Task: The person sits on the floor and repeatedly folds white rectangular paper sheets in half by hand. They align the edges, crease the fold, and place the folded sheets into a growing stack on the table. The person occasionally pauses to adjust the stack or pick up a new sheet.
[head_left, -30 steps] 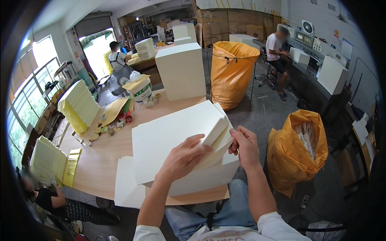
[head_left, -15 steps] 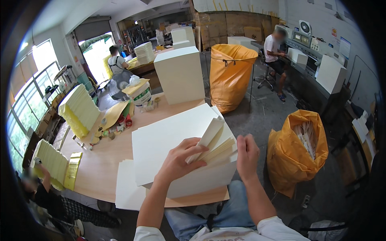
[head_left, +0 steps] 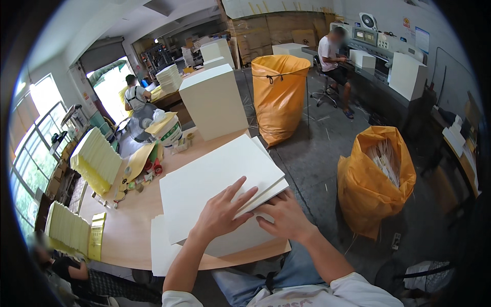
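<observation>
White sheets lie beneath the spread left hand and against the right hand, its grip unclear.

Bucket label, wall notice, shirt print: none legible.

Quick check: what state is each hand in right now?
Left hand: open, spread over the top of the white paper stack.
Right hand: at the stack's edge, partly curled; whether it grips sheets cannot be told.
</observation>
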The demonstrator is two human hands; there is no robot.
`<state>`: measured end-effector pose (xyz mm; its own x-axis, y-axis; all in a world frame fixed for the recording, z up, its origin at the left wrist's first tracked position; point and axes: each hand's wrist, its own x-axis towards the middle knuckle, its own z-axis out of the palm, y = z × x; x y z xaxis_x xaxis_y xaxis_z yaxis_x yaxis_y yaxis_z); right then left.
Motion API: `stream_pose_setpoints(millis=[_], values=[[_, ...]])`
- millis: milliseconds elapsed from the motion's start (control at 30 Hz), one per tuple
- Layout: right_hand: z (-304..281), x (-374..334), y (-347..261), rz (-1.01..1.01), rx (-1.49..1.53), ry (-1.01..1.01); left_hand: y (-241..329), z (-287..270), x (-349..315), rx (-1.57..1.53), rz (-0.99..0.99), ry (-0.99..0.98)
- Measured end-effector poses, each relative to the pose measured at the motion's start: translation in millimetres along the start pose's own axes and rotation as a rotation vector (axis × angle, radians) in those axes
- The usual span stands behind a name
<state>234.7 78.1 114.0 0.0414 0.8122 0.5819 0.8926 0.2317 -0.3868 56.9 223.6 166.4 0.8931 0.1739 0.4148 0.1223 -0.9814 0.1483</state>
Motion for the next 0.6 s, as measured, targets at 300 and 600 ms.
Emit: stream_pose_setpoints(millis=[300,600], values=[[2.8,1.9,-0.1,0.011,0.036,0.02,-6.1,5.4,0.9,-0.016,-0.017,0.051],[-8.8,-18.6,24.2,0.241,0.085,0.321,-9.7,8.9,1.2,0.032,-0.05,0.067]])
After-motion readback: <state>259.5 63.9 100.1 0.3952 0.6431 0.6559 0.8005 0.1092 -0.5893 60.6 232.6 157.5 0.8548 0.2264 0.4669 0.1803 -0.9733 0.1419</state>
